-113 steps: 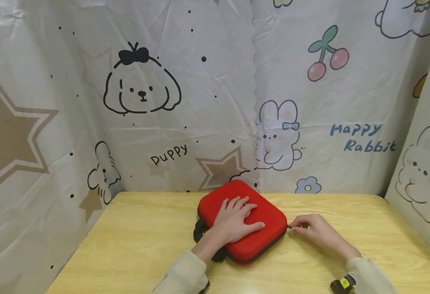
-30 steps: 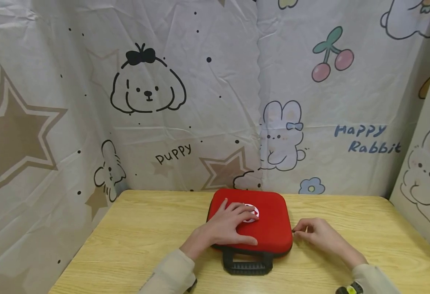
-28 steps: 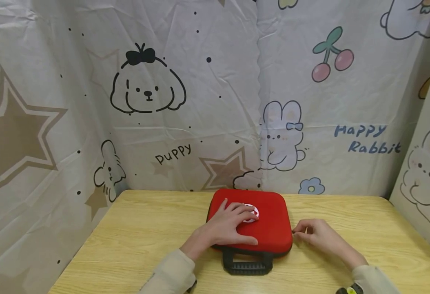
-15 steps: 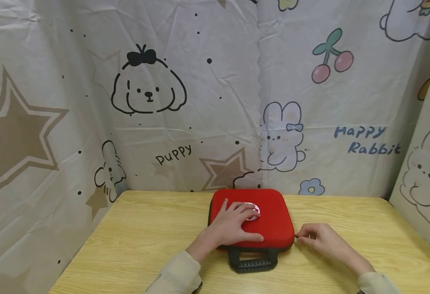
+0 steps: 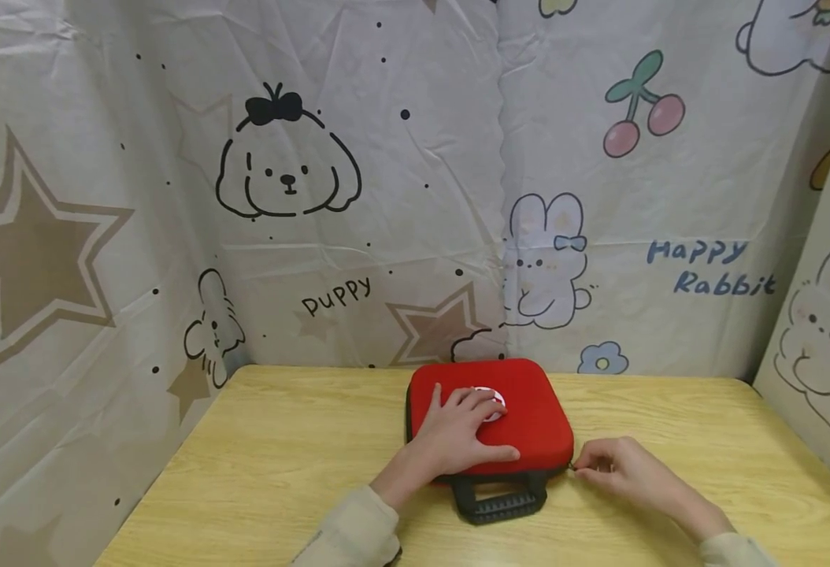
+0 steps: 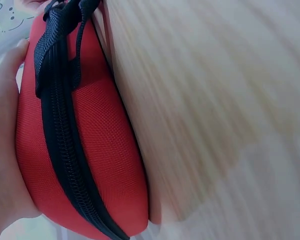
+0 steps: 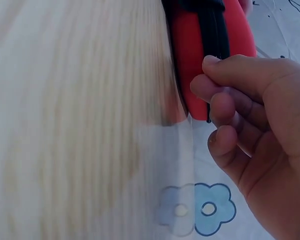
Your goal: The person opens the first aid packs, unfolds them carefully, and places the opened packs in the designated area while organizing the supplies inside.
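Red case (image 5: 539, 421) sits on table (image 5: 280, 457), handle (image 5: 503, 509) on near side, left hand (image 5: 455, 433) spread flat over it, right hand (image 5: 620, 466) pinching what looks like the zipper pull (image 5: 572, 466) at near right corner; best: firm downward pressure, pull drawn level along seam (image 6: 65, 145).

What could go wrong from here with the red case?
The right hand pinches only a small zipper pull and could lose it.
The left hand rests on the red case, which might swivel on the table if tugged.
The handle overlaps part of the zipper in the left wrist view, so snagging is possible.
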### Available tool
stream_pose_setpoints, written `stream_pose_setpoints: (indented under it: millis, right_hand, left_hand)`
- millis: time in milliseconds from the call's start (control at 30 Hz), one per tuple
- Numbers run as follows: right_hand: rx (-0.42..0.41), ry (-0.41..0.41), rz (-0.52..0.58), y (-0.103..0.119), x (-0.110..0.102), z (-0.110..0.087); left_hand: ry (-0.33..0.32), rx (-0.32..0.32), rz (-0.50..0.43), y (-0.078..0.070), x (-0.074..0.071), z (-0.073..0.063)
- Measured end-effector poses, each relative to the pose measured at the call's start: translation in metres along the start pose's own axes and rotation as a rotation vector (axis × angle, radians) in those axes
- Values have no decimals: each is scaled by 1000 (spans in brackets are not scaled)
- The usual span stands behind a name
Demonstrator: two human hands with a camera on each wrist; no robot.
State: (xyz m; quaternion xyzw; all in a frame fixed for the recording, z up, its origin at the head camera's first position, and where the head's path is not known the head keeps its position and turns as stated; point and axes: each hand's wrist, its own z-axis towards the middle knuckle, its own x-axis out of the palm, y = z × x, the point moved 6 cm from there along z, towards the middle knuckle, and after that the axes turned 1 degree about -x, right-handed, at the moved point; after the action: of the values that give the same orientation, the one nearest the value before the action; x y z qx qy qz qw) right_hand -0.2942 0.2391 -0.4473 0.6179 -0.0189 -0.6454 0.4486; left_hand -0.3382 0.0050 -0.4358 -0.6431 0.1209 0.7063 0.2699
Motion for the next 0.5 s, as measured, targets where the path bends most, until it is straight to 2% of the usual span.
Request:
stream_pose_setpoints:
  millis: [167,500]
  right_hand:
    - [-48,-15,-34,9,2,3]
    - [43,44,-39,12,7,7]
  left_hand:
    - [-13,-55,12,-2,0,1]
    - [-28,-120,39,-11,3,3]
